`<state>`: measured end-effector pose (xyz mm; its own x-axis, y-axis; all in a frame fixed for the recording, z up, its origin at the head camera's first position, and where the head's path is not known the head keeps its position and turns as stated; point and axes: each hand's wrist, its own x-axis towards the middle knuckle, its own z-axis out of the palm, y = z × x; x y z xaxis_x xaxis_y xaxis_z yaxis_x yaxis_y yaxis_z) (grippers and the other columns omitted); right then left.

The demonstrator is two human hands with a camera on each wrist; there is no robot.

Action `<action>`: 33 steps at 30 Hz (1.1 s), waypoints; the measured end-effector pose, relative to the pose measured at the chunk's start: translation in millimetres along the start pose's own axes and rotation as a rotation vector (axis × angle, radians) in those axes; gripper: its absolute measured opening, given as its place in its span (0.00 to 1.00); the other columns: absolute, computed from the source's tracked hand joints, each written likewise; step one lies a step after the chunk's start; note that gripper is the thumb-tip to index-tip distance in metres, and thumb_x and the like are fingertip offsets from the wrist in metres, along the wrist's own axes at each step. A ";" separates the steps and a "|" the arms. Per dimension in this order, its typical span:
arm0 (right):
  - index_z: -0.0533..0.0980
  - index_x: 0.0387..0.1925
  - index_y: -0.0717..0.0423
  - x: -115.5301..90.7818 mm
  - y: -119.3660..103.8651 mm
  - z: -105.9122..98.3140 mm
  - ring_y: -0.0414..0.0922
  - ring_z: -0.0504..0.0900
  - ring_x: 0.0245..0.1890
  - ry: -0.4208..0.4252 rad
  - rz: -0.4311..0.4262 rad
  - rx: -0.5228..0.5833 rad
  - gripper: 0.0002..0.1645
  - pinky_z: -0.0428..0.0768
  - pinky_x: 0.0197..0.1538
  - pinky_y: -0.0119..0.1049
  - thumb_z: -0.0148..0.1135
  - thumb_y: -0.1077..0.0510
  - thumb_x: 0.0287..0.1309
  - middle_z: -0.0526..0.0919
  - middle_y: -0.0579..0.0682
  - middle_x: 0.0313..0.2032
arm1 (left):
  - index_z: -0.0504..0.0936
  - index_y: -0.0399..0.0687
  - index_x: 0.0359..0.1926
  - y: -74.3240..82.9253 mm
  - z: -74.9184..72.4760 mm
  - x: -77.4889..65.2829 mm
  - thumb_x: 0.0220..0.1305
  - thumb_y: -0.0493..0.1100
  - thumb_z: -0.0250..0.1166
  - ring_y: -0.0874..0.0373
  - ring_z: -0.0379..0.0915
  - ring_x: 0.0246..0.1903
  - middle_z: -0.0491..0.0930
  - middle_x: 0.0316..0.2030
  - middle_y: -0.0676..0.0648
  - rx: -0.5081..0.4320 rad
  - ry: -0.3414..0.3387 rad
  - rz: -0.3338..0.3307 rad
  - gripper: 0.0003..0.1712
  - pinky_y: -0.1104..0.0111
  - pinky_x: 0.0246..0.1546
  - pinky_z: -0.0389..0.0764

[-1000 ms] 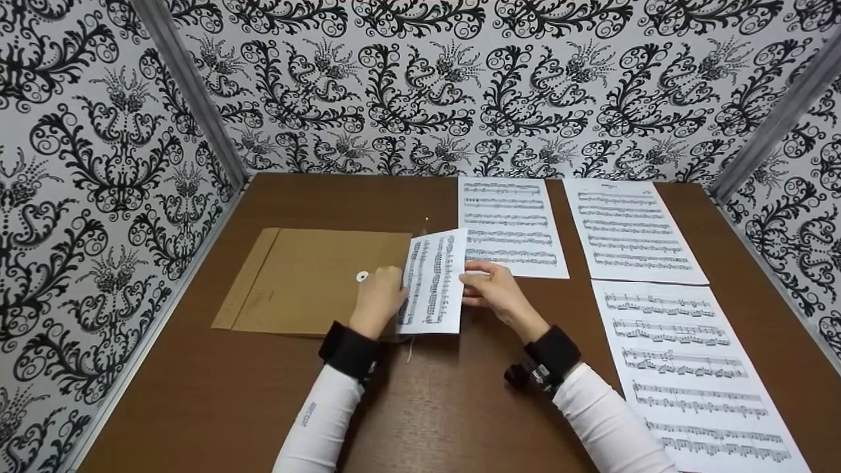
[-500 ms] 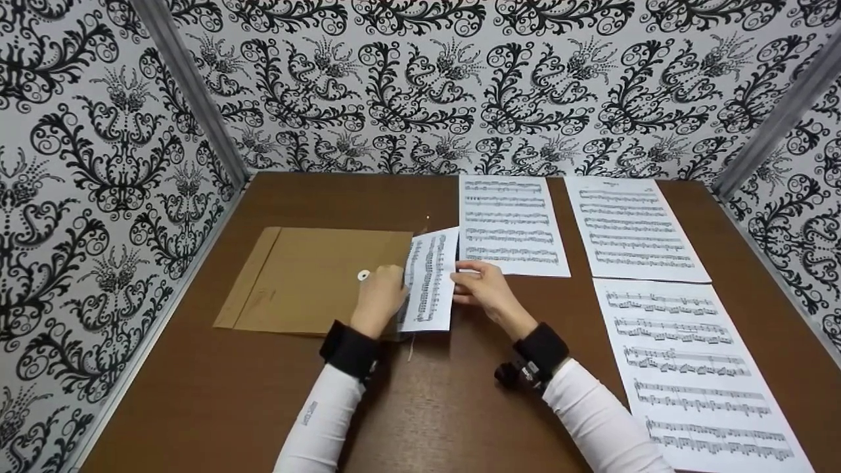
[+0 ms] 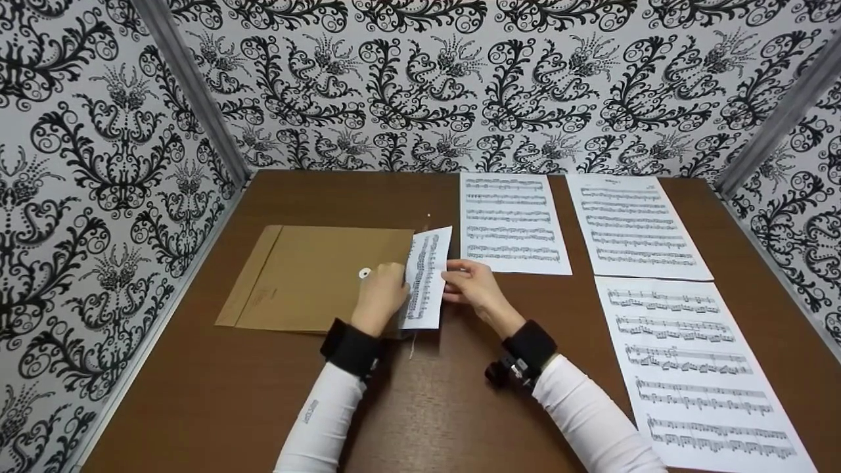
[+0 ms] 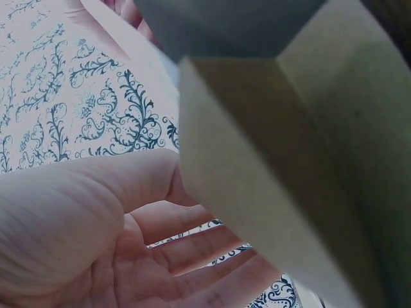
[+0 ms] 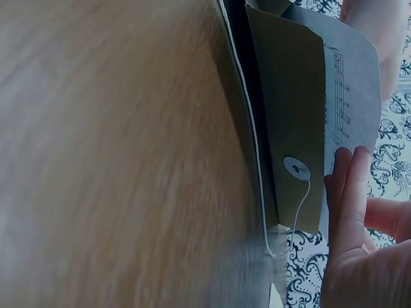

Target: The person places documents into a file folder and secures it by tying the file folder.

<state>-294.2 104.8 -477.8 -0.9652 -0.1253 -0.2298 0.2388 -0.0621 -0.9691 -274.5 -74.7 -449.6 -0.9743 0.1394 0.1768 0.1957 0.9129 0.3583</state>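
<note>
A brown kraft envelope [image 3: 322, 276] lies on the table, its mouth facing right. My left hand [image 3: 381, 292] grips the front edge of that mouth; in the left wrist view the thumb and fingers of my left hand [image 4: 135, 237] lie about the raised paper edge [image 4: 237, 167]. A sheet of music [image 3: 427, 279] is partly inside the envelope, its right strip sticking out. My right hand [image 3: 476, 286] pinches the outer edge of the sheet. The right wrist view shows the envelope's flap with a white button [image 5: 297, 168] and string [image 5: 247, 96] beneath the sheet [image 5: 350, 96].
One page of sheet music [image 3: 509, 223] lies behind my right hand. Two more pages, one at the back right [image 3: 634, 226] and one at the front right [image 3: 703, 374], lie along the right side of the brown table [image 3: 427, 401]. Patterned walls [image 3: 420, 85] enclose the table.
My right hand has moved left with the sheet of music, which has slid farther into the envelope, so a narrower strip shows. My left hand keeps its hold on the envelope's edge.
</note>
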 end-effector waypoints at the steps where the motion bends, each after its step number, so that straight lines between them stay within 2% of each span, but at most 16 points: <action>1: 0.71 0.63 0.74 0.2 0.1 1.0 0.37 0.86 0.27 -0.003 0.000 0.002 0.24 0.88 0.36 0.30 0.58 0.68 0.68 0.87 0.46 0.32 | 0.84 0.34 0.34 0.3 -0.2 -0.2 0.61 0.34 0.67 0.40 0.86 0.34 0.88 0.37 0.34 0.004 0.001 0.002 0.05 0.50 0.36 0.84; 16: 0.72 0.63 0.72 -2.5 -5.9 12.0 0.37 0.87 0.28 -0.031 -0.037 -0.005 0.24 0.88 0.37 0.31 0.58 0.67 0.68 0.89 0.56 0.42 | 0.84 0.35 0.33 2.2 0.2 -1.6 0.62 0.35 0.68 0.39 0.86 0.33 0.88 0.35 0.35 0.007 0.015 0.025 0.05 0.50 0.34 0.84; 21: 0.72 0.63 0.73 -1.6 -7.2 13.3 0.36 0.86 0.27 -0.034 -0.041 -0.028 0.24 0.88 0.34 0.29 0.58 0.68 0.68 0.89 0.52 0.39 | 0.84 0.34 0.33 2.6 -0.1 -2.2 0.62 0.35 0.69 0.39 0.86 0.33 0.88 0.34 0.34 0.013 0.024 0.040 0.06 0.49 0.34 0.84; 33: 0.70 0.62 0.73 9.3 3.7 13.6 0.36 0.84 0.24 -0.015 0.030 -0.040 0.23 0.87 0.32 0.29 0.58 0.69 0.67 0.85 0.50 0.33 | 0.84 0.34 0.33 3.0 -0.4 -2.5 0.60 0.35 0.69 0.39 0.86 0.34 0.88 0.35 0.34 0.014 0.019 0.032 0.05 0.49 0.34 0.84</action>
<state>-300.8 90.0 -482.3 -0.9558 -0.1418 -0.2575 0.2628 -0.0190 -0.9647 -271.5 -72.5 -448.6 -0.9651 0.1616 0.2059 0.2253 0.9133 0.3392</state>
